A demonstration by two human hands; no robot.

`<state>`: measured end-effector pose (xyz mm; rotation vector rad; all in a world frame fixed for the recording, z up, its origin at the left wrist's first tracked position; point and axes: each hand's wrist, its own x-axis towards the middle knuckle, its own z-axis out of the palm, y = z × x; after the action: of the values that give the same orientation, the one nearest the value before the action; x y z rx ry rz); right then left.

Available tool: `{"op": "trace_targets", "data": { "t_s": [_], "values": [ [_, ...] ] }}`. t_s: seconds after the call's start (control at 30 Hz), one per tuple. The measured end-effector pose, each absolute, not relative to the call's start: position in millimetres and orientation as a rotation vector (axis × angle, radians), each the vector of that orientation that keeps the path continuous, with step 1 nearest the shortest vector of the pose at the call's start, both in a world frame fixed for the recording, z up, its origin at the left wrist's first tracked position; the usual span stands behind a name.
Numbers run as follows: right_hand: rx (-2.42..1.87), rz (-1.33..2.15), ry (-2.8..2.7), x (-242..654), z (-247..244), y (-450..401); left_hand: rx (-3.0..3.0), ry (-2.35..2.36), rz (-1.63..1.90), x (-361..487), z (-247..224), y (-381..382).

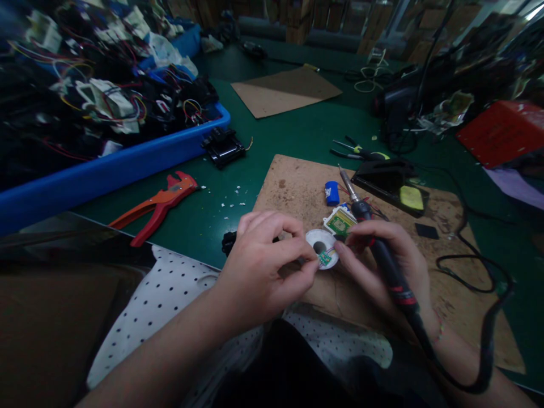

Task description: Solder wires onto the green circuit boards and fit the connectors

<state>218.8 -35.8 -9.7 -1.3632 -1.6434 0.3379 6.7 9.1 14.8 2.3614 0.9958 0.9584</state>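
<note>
Well, the head view has the board [297, 187] as its centre; over its near part, a white disc [313, 239] lies between the two hands, a green chip [325, 259] against its near side; the left hand [272, 266] has thumb and forefinger pinched together on the chip's left edge; the right hand [395, 255] is closed around the handle of the iron [389, 266], its thumb reaching the disc's right rim; how its other fingertips stand, I cannot tell, as the iron partly hides them; the iron slants across the board, tip pointing to the far edge.

On the board, just beyond the disc, sit a circuit plate [340, 224] and a blue cylinder [332, 194]; at the board's far right side are a black stand [374, 178] with a yellow sponge [411, 198], and a small black square [426, 230]; beyond the board lie pliers [368, 153], and farther off a brown sheet [289, 90]; left of the board are a red cutter [164, 207], a black device [224, 146] and a crowded blue bin [114, 164]; well to its right stands a red box [504, 130].
</note>
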Motion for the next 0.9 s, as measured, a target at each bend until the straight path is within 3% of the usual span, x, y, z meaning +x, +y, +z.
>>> {"op": "trace_targets", "data": {
  "t_s": [0.67, 0.9],
  "values": [
    [-1.350, 0.281, -1.663, 220, -12, -37, 2.229, 0.948, 0.837, 15, 1, 0],
    [-1.285, 0.179, -1.360, 225, -7, -38, 2.267, 0.948, 0.836, 16, 2, 1]
  ]
}}
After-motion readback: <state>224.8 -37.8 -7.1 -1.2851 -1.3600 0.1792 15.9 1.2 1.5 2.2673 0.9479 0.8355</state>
